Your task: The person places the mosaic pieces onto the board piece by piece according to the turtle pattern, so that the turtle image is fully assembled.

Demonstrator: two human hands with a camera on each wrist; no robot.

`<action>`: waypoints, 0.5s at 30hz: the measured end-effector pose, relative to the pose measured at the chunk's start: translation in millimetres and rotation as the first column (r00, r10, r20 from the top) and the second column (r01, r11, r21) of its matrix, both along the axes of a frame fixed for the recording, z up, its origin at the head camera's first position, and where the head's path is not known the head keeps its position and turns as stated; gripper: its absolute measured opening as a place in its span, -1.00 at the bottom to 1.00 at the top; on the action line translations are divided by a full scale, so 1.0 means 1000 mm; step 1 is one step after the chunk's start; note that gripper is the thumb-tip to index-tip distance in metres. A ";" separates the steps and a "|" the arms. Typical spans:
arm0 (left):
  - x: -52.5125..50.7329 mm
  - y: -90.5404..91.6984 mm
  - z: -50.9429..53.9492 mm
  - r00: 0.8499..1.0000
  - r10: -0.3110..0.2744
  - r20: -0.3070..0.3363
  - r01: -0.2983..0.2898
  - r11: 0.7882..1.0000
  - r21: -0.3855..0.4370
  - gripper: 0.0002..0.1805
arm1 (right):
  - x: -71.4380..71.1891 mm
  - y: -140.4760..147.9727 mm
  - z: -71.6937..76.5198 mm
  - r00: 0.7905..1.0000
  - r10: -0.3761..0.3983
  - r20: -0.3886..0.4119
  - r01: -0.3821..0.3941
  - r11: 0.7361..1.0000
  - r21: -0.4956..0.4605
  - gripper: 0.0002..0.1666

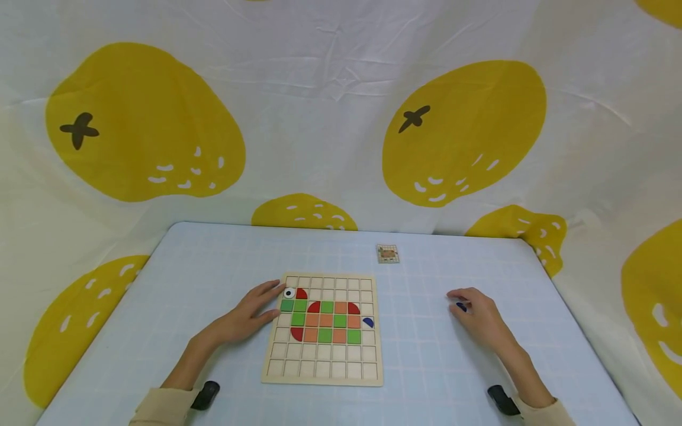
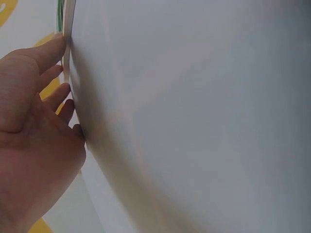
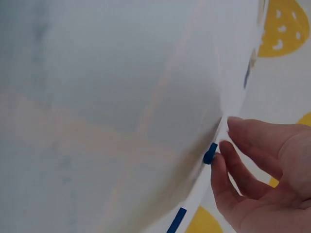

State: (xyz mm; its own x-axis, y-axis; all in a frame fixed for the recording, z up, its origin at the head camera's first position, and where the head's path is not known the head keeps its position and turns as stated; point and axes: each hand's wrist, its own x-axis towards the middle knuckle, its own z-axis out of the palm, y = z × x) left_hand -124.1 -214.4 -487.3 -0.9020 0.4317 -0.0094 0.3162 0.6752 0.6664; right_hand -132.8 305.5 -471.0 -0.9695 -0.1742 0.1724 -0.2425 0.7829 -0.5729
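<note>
A wooden grid board [image 1: 322, 378] lies left of the table's middle. On it sit green, orange and red pieces, a white round piece with a black dot [image 1: 289, 293], and a blue half-round piece [image 1: 368, 322] at right. My left hand [image 1: 249, 315] rests along the board's left edge, fingers spread. Well to the right of the board is my right hand [image 1: 479, 316], thumb and forefinger apart. A loose blue piece [image 3: 210, 154] shows close by its fingertips; another blue piece [image 3: 177, 221] lies nearer the right wrist camera.
A small printed card [image 1: 388, 254] lies behind the board's right corner. The table [image 1: 421, 367] has a pale checked cover. Behind it hangs a white cloth [image 1: 319, 118] with large yellow fruit shapes.
</note>
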 end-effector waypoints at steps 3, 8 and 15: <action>0.000 0.000 0.000 1.000 -0.001 -0.005 0.001 1.000 -0.004 -0.34 | 0.000 0.003 -0.001 1.000 0.014 0.002 -0.014 1.000 -0.001 -0.73; 0.000 -0.001 0.000 1.000 -0.002 -0.013 0.002 1.000 -0.011 -0.34 | 0.000 0.004 0.000 1.000 0.029 0.001 -0.029 1.000 0.005 -0.72; 0.001 -0.001 0.002 1.000 -0.005 -0.004 0.005 1.000 -0.011 -0.33 | 0.002 0.006 0.002 0.999 0.028 0.032 -0.029 0.999 0.029 -0.72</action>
